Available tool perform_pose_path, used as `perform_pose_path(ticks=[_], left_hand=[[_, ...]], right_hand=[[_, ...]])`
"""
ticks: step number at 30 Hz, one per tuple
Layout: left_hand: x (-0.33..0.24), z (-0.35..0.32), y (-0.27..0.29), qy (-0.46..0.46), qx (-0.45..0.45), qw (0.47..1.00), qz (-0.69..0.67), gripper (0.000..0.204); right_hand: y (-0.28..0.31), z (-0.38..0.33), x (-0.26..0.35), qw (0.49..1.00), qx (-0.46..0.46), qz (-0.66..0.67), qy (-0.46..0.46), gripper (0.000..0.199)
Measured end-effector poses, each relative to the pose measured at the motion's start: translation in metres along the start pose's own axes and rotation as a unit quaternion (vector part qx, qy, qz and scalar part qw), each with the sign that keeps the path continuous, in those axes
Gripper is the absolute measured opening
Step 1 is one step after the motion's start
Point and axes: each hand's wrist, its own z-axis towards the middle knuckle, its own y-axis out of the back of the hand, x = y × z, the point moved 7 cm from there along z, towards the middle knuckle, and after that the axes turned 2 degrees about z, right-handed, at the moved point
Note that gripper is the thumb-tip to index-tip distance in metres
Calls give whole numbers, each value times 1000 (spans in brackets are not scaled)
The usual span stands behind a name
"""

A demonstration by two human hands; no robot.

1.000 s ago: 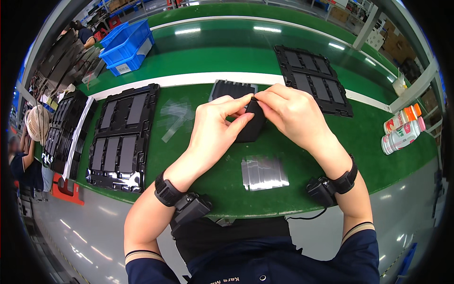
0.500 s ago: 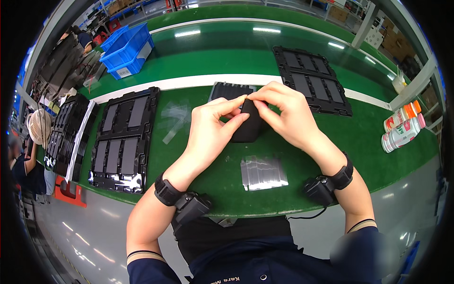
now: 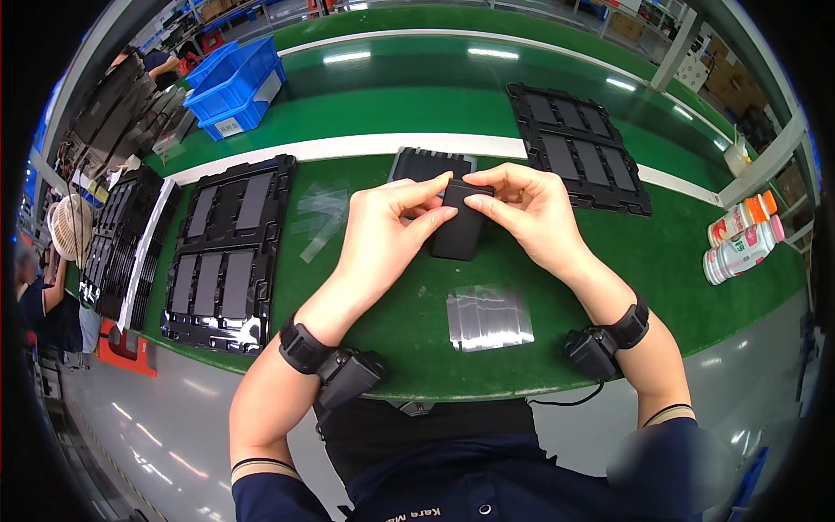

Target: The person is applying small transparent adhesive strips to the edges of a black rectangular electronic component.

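A black rectangular block (image 3: 457, 237) with smooth faces lies between my hands over the green table. My left hand (image 3: 393, 217) pinches its far left corner, thumb on the face and index finger at the far edge. On the far right corner, my right hand (image 3: 532, 213) has thumb and fingers closed in the same way. Directly behind my fingers is a dark ribbed holder (image 3: 424, 162), partly hidden by them. Clear film sheets (image 3: 490, 319) lie flat on the near side of the block. Loose clear strips (image 3: 322, 213) are scattered to the left of my left hand.
Black trays (image 3: 228, 252) with grey rectangular pieces lie at left, beside a stack of trays (image 3: 122, 239). Another filled tray (image 3: 581, 150) is at the far right. Blue bins (image 3: 233, 94) stand at the back left; two bottles (image 3: 744, 248) stand near the right edge.
My right hand has shifted slightly right and nearer, from the block's far tip to its right corner. The block has turned, showing more of its broad face. My left hand has barely moved.
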Motion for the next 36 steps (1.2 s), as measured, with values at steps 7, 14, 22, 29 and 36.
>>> perform_pose_path(ticks=[7,14,22,29,36], left_hand=[[10,12,3,17,16,992,-128,19],[14,16,1,44,21,989,-136,22],[22,13,-3,115,70,969,-209,20],[30,6,-9,187,73,918,-342,25],[30,8,-9,164,96,931,-311,26]], right_hand=[[-8,-4,6,999,-15,30,14,20],[-5,-5,1,998,-49,8,23,22],[-10,-6,5,998,-29,-10,51,21],[-1,-1,-8,998,-32,55,23,20],[-5,-3,-5,998,-6,68,11,26]])
